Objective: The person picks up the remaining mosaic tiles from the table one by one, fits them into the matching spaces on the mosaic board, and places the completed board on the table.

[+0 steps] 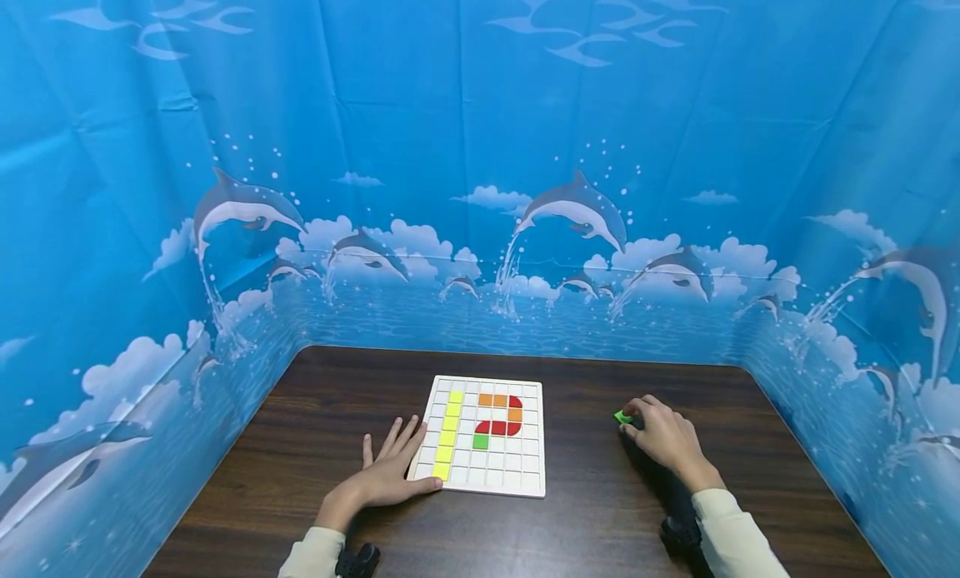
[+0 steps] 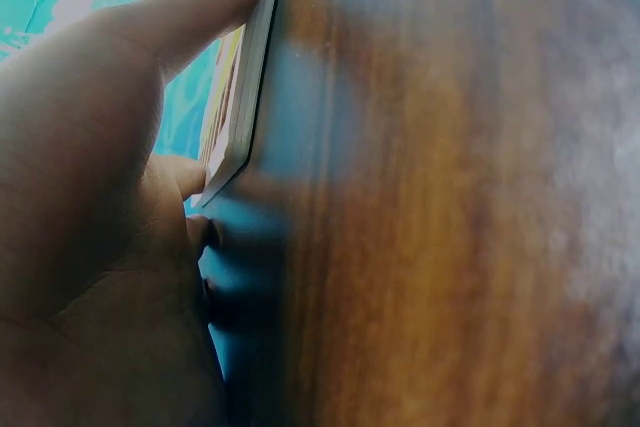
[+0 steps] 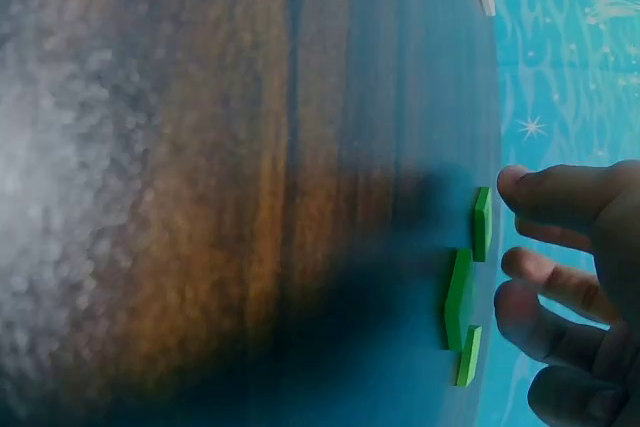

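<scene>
A white gridded board (image 1: pixel 517 465) lies flat on the table. It bears a column of yellow tiles (image 1: pixel 447 438), a few orange tiles (image 1: pixel 486 401), red tiles (image 1: pixel 498 428), some with rounded corners, and one green square tile (image 1: pixel 481 441). My left hand (image 1: pixel 386 476) rests at the board's lower left corner, fingers spread along the left side, thumb on the near edge. Right of the board, my right hand (image 1: pixel 663 435) hovers over loose green tiles (image 3: pixel 458 299). The right wrist view shows its fingers bent and apart, with a gap between them and the tiles.
The dark wooden table (image 1: pixel 585 528) has a blue curtain (image 1: pixel 480 145) with dolphins around its back and sides. Between the board and the green tiles lies a stretch of tabletop. A black wrist strap (image 1: pixel 358 560) is on the left wrist.
</scene>
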Available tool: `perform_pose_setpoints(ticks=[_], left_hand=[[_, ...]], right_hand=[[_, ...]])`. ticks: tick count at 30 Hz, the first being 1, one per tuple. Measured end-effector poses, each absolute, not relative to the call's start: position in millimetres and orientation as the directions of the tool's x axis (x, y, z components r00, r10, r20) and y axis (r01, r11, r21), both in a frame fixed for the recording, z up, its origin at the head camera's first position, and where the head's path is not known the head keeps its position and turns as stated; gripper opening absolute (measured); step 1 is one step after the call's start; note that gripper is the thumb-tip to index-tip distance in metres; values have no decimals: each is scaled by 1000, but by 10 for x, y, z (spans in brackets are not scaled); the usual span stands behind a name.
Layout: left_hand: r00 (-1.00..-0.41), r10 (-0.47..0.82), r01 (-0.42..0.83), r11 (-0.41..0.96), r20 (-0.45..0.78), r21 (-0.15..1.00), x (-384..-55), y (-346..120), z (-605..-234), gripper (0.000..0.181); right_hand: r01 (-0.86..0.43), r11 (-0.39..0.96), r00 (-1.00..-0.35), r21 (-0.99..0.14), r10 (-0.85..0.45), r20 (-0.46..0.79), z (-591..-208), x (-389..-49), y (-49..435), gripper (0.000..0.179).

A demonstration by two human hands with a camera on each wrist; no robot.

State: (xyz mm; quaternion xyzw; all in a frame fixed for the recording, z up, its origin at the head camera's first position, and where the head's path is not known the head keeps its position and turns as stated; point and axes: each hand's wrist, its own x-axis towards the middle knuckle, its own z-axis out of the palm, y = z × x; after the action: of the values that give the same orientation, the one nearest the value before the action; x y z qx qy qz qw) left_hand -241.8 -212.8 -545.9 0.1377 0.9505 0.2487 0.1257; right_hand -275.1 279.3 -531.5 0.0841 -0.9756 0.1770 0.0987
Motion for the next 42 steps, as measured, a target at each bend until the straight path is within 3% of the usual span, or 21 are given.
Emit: perform_pose_setpoints(ticks=[7, 11, 18, 27, 42], left_hand=[[-924, 368, 245, 780, -105, 576, -2415, -2145, -5507, 109], [-927, 353, 227, 797, -127, 560, -2400, -2130, -5470, 112], [-930, 328, 205, 837, -164, 507, -2409, -2114, -5446, 111], [-926, 364, 254, 801, -104, 542, -2437, -2160, -5576, 112], [-925, 357, 233, 802, -129, 550, -2384, -2123, -5448, 109]], right_hand=[[-177, 945, -972, -276, -124, 199, -5335, -2791, 2780, 20], [-172, 951, -972, -255, -122, 203, -5358, -2810, 2757, 16], [-157, 954, -974, -255, -106, 201, -5381, -2825, 2727, 13], [-168, 949, -971, -265, -113, 211, -5388, -2827, 2725, 9], [-169, 942, -973, -291, -112, 203, -5360, -2791, 2724, 7]])
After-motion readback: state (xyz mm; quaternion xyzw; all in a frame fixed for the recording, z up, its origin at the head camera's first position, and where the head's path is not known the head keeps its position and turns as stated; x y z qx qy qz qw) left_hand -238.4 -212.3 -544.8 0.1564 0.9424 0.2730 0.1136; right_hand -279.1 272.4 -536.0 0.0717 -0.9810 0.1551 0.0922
